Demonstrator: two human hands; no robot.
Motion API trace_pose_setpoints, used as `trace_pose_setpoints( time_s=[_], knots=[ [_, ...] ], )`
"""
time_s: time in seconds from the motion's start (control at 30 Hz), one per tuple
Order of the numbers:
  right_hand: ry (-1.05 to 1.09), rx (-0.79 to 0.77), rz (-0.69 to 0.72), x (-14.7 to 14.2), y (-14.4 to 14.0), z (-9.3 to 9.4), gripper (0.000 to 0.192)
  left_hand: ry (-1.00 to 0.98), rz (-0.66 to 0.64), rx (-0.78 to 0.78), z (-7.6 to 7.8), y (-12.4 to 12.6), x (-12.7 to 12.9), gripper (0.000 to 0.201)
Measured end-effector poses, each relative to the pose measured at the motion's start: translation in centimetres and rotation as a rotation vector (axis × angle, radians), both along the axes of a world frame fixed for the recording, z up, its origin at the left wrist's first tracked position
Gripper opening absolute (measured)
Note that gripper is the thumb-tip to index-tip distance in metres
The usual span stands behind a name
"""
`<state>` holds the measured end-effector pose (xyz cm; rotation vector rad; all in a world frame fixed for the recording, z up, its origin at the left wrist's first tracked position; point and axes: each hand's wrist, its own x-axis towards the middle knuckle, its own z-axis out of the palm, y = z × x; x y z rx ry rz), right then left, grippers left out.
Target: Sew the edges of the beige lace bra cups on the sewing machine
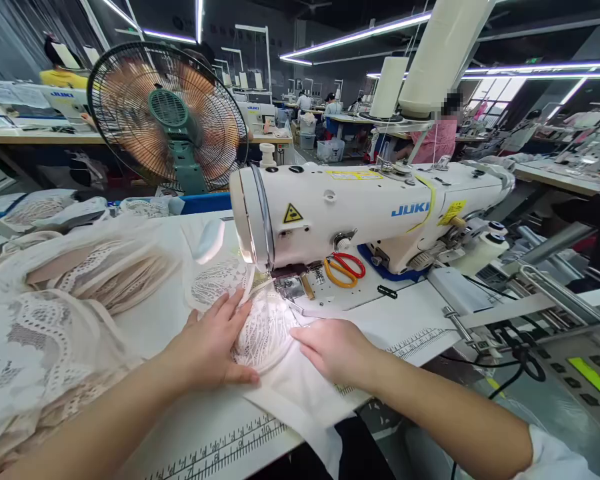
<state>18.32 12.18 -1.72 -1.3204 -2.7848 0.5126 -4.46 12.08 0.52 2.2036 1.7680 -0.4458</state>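
Note:
A white lace bra (pixel 267 327) lies under the head of a white sewing machine (pixel 325 207), its cup edge by the needle area. My left hand (pixel 217 343) rests flat on the lace with fingers spread, left of the needle. With fingers closed, my right hand (pixel 333 350) pinches the cup's right edge. White fabric (pixel 300 400) trails from the cup over the table's front edge. Red-and-orange-handled scissors (pixel 347 269) lie on the machine bed, right of the needle. The needle tip itself is too small to make out.
White lace pieces (pixel 80 293) are heaped at the left. A black-caged fan (pixel 167 117) stands behind the table. Thread cones (pixel 440 53) rise above the machine. A control box (pixel 580 373) sits at the right. Ruler markings (pixel 220 453) run along the front edge. Other people work farther back.

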Motion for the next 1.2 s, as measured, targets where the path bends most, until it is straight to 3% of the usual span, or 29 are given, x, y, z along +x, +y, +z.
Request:
trace_pose_setpoints(
  time_s=[0.23,0.47,0.63,0.77,0.93,1.2],
  knots=[
    [-0.092,0.013,-0.001,-1.2,1.3,1.0,0.038,-0.034,-0.039,0.082,-0.8,2.5,-1.6,0.117],
    [-0.232,-0.048,-0.056,-2.8,2.0,2.3,0.045,-0.045,-0.020,0.067,0.0,4.4,-1.7,0.115],
    [-0.307,-0.106,-0.081,-3.7,2.5,3.0,0.064,-0.058,-0.013,0.090,-0.2,5.8,-2.3,0.111],
    [-0.316,-0.114,-0.096,-3.8,2.5,3.2,0.069,-0.025,-0.031,0.081,-0.3,6.9,-2.9,0.113],
    [-0.308,-0.087,-0.083,-3.5,2.3,2.8,0.062,-0.004,-0.046,0.049,0.5,8.1,-3.0,0.107],
    [-0.171,-0.008,-0.053,-1.9,1.3,1.8,0.030,-0.099,-0.089,0.055,1.7,9.1,-2.8,0.082]
  ],
)
